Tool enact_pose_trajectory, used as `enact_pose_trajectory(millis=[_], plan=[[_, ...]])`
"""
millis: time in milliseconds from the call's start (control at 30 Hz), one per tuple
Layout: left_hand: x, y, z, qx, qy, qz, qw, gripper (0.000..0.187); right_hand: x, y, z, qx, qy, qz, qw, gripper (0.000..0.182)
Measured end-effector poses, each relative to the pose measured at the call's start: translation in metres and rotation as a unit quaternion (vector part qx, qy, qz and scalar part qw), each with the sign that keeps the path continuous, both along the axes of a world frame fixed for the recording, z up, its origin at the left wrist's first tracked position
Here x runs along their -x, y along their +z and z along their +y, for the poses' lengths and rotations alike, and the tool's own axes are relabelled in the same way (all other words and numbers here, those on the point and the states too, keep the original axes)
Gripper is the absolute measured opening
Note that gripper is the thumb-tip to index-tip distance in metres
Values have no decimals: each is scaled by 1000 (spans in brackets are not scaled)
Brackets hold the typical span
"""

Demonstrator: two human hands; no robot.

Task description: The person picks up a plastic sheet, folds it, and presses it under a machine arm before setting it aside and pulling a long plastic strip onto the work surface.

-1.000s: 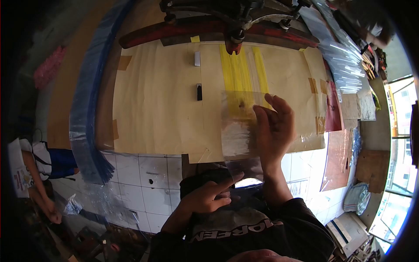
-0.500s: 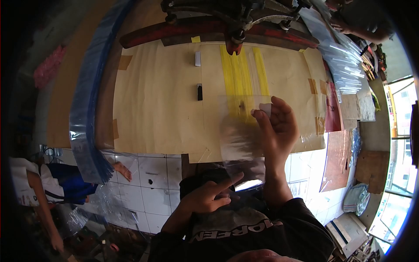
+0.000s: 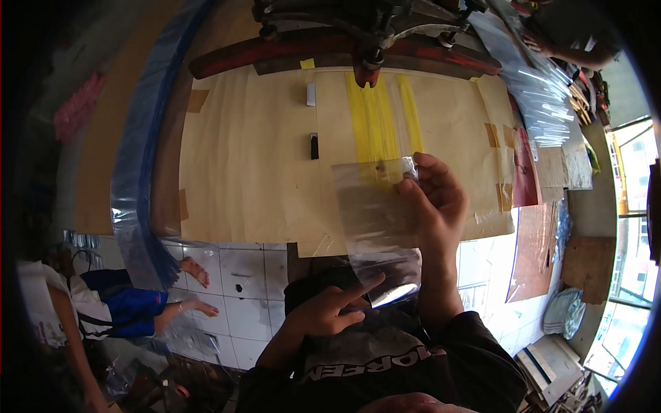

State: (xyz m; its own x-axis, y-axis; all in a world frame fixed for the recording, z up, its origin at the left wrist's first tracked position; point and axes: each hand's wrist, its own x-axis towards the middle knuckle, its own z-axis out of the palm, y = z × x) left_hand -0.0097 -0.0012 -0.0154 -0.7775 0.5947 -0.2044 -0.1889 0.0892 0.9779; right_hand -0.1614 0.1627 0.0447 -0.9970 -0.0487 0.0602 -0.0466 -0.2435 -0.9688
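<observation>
Right hand (image 3: 437, 206) raised over the tabletop (image 3: 241, 172), fingers closed on the upper right corner of a clear plastic bag (image 3: 372, 206), thumb and fingertips pinching the top edge. Left hand (image 3: 327, 310) low and close to the body, index and middle fingers extended, tips touching the bag's lower end near a bright glint; grip on the film not discernible. Bag hanging between the two hands, long axis running from the upper hand down toward the chest, slightly tilted; right hand the nearer to the top edge. Beyond the bag, yellow tape strips (image 3: 379, 113) on brown paper, a small black block (image 3: 314, 146) just left of them, and a red press arm (image 3: 344, 51) above. At far right, a stack of clear bags (image 3: 544, 103) under another person's hand (image 3: 533, 43); at lower left, another person's bare feet on the tiled floor (image 3: 234, 289).
</observation>
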Motion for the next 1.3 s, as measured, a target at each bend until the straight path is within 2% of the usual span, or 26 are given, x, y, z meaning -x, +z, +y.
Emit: enact_pose_trajectory(millis=[67,133,167,233,333,400,467,500,567,600,633,667,700,767,833,900,1000,1033,1067,1100,1133,1167,1200,1233,1300], plan=[[0,-1,0,-1,2,3,1000,79,-2,-1,-2,-35,-15,4,999,33],[0,-1,0,2,1,5,1000,79,-2,-8,-2,-77,-36,82,993,30],[0,-1,0,4,0,6,1000,79,-2,-9,-2,-77,-37,82,993,30],[-2,-6,1,-4,6,15,1000,79,0,-10,-2,-195,-61,164,965,29],[-3,-10,3,-11,12,25,1000,79,0,-6,-5,-240,-77,175,952,23],[-1,-6,1,-10,12,27,1000,79,0,-11,-4,-222,-69,146,962,20],[5,8,-3,17,-24,-43,999,74,0,-11,-3,-203,-60,117,970,18],[2,2,-4,17,-23,-43,999,74,2,-11,-3,-206,-85,153,963,15],[-7,-15,-3,-43,-1,19,999,61,3,-6,-1,-209,-106,192,953,14],[-9,-13,-4,-43,2,21,999,61,4,-1,3,-218,-152,266,927,15],[-10,-10,-6,-67,-2,42,997,51,4,3,7,-224,-197,339,892,17],[-10,-7,-8,-91,-6,63,994,42,3,5,15,-191,-190,348,898,16],[-12,-6,-10,-90,-2,66,994,42,1,6,25,-158,-183,357,902,15],[-15,-2,-17,-118,-26,54,991,32,-2,13,37,-2,-128,351,927,6],[-18,1,-23,-141,-34,18,989,31,-13,25,48,47,-135,344,928,8],[-23,3,-25,-164,-42,-15,985,30,-22,33,61,82,-194,350,913,11],[-29,0,-20,-158,-74,17,985,26,-44,66,77,18,-328,325,887,20],[-32,-2,-17,-124,-64,79,987,26,-49,75,86,-9,-363,316,876,21],[-33,-3,-13,-90,-54,139,985,27,-50,81,98,-41,-397,342,851,23],[-31,1,-11,-92,-52,141,984,27,-53,88,106,-73,-430,366,822,25],[-27,11,-10,-90,-89,175,976,26,-62,106,97,-111,-516,316,788,25],[-24,22,-9,-86,-127,209,966,26,-68,115,115,-113,-515,318,788,25],[-24,33,-6,-89,-125,210,966,26,-71,123,149,-417,-571,413,574,25],[-26,45,-2,-130,-147,243,950,26,-73,129,173,-658,-543,446,271,25],[-33,62,7,-170,-170,277,930,27,-77,137,191,-657,-544,438,284,27]])
